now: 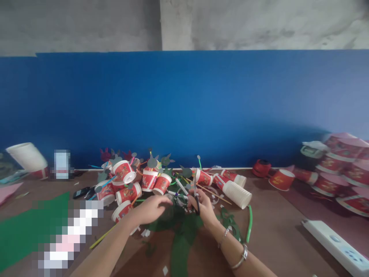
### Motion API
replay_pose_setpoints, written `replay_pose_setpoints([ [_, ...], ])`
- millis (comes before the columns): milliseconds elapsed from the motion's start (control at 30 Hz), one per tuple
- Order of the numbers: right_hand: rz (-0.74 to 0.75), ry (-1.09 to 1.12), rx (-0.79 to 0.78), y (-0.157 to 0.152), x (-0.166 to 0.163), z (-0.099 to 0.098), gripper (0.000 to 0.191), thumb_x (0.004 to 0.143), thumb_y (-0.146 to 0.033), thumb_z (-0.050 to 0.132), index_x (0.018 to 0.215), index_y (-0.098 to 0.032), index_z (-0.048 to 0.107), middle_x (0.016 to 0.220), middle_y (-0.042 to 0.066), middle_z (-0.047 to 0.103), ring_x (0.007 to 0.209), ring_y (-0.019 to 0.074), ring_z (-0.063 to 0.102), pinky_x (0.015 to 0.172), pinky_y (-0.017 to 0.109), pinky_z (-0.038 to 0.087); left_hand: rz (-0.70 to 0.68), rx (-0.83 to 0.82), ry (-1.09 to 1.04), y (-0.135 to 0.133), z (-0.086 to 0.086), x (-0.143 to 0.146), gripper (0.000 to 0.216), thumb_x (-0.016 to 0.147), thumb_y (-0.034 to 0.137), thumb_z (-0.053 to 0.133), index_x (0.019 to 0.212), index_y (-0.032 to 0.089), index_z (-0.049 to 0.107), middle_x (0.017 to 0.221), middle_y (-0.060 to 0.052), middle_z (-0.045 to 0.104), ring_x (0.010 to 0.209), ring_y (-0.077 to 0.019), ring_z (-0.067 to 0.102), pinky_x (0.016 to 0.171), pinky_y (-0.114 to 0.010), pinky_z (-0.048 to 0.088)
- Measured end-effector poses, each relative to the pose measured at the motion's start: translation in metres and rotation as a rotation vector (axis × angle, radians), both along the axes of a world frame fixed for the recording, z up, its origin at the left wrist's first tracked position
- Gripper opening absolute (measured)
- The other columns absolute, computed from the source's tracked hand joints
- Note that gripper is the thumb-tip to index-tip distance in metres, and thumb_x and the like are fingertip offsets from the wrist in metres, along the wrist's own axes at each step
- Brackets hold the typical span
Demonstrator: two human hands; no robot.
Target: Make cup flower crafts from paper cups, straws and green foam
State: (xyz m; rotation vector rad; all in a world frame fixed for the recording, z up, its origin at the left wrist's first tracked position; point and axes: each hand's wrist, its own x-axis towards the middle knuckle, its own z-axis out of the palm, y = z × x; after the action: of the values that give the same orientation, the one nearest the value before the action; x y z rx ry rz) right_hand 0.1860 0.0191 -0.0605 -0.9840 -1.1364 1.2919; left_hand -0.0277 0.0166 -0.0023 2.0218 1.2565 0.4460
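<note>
My left hand (152, 209) is closed in a pinch on a piece of dark green paper (183, 231) that lies on the brown table (276, 234). My right hand (203, 206) is closed around a pair of scissors (196, 192), held upright over the same paper. Both hands meet just in front of a heap of red paper cups (135, 182) with straws and grey-green paper cut-outs stuck in them.
A stack of white cups (238, 193) lies right of the heap. More red cups (281, 179) and stacked red bowls (343, 177) stand at the right, by a white power strip (337, 242). Green sheet (25, 227) lies left. A blue wall panel is behind.
</note>
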Motion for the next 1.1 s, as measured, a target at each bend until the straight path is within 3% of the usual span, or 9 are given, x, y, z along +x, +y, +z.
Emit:
replay_pose_setpoints([
  [133,0.005,-0.026,0.016,0.000,0.000,-0.002,0.041,0.068,-0.047,0.069,0.090,-0.017,0.051,0.048,-0.005,0.056,0.044,0.0131,0.053,0.047,0.026,0.044,-0.202,-0.005,0.258,-0.007,-0.011,0.001,0.051,0.068,0.006,0.043,0.111,0.026,0.062,0.114,-0.004,0.065,0.106,-0.0235,0.058,0.091,-0.032,0.042],
  [333,0.021,-0.060,0.001,-0.001,0.001,0.000,0.043,0.067,-0.047,0.070,0.090,-0.017,0.050,0.049,-0.005,0.057,0.045,0.0120,0.053,0.046,0.023,0.041,-0.008,0.204,0.214,-0.007,-0.011,0.004,0.049,0.074,0.004,0.039,0.117,0.022,0.054,0.119,-0.008,0.059,0.109,-0.0204,0.054,0.093,-0.029,0.039],
  [400,0.027,-0.061,0.001,-0.001,0.000,-0.002,0.044,0.066,-0.047,0.070,0.091,-0.018,0.049,0.050,-0.005,0.057,0.044,0.0121,0.053,0.045,0.023,0.040,0.043,0.199,0.204,-0.010,-0.008,0.002,0.044,0.075,0.007,0.042,0.115,0.021,0.055,0.116,-0.008,0.059,0.107,-0.0203,0.055,0.092,-0.029,0.039],
  [500,0.027,-0.059,0.019,0.000,0.000,-0.005,0.042,0.068,-0.047,0.069,0.090,-0.019,0.046,0.050,-0.006,0.057,0.045,0.0126,0.054,0.047,0.024,0.041,-0.007,0.109,0.231,-0.019,-0.009,0.000,0.042,0.070,0.018,0.057,0.112,0.021,0.056,0.112,-0.008,0.059,0.103,-0.0235,0.056,0.090,-0.031,0.041],
  [567,0.011,-0.097,0.025,0.001,0.000,-0.006,0.038,0.070,-0.046,0.067,0.087,-0.020,0.045,0.049,-0.006,0.056,0.044,0.0130,0.053,0.047,0.024,0.041,-0.101,0.082,0.228,-0.026,-0.015,-0.001,0.058,0.060,0.024,0.068,0.116,0.022,0.053,0.117,-0.008,0.056,0.110,-0.0265,0.052,0.093,-0.033,0.040],
  [633,-0.015,-0.210,0.014,0.001,0.001,-0.003,0.034,0.071,-0.045,0.066,0.083,-0.021,0.045,0.047,-0.006,0.055,0.043,0.0141,0.053,0.046,0.024,0.039,-0.137,0.110,0.214,-0.031,-0.022,0.000,0.067,0.055,0.024,0.072,0.118,0.023,0.051,0.121,-0.008,0.053,0.115,-0.0274,0.048,0.095,-0.035,0.038],
  [867,-0.075,-1.073,0.125,0.006,0.019,0.018,0.015,0.066,-0.031,0.065,0.072,-0.019,0.057,0.051,-0.001,0.058,0.053,0.0169,0.055,0.049,0.024,0.030,-0.043,0.255,0.262,-0.037,-0.037,0.010,0.038,0.073,0.014,0.055,0.111,0.019,0.055,0.116,-0.009,0.054,0.110,-0.0224,0.050,0.096,-0.034,0.037],
  [967,0.008,-1.304,0.125,0.004,0.032,0.027,0.019,0.061,-0.033,0.069,0.072,-0.019,0.062,0.064,0.003,0.064,0.063,0.0190,0.057,0.053,0.025,0.030,-0.004,0.380,0.332,-0.049,-0.048,0.023,0.031,0.079,0.013,0.049,0.108,0.020,0.057,0.113,-0.008,0.056,0.105,-0.0230,0.050,0.093,-0.037,0.039],
  [1100,0.186,-1.387,0.080,-0.002,0.043,0.035,0.031,0.057,-0.034,0.071,0.084,-0.020,0.064,0.075,0.003,0.066,0.069,0.0196,0.058,0.056,0.025,0.031,-0.035,0.446,0.443,-0.067,-0.073,0.037,0.024,0.083,0.015,0.043,0.100,0.019,0.060,0.107,-0.007,0.062,0.099,-0.0241,0.054,0.086,-0.038,0.044],
])
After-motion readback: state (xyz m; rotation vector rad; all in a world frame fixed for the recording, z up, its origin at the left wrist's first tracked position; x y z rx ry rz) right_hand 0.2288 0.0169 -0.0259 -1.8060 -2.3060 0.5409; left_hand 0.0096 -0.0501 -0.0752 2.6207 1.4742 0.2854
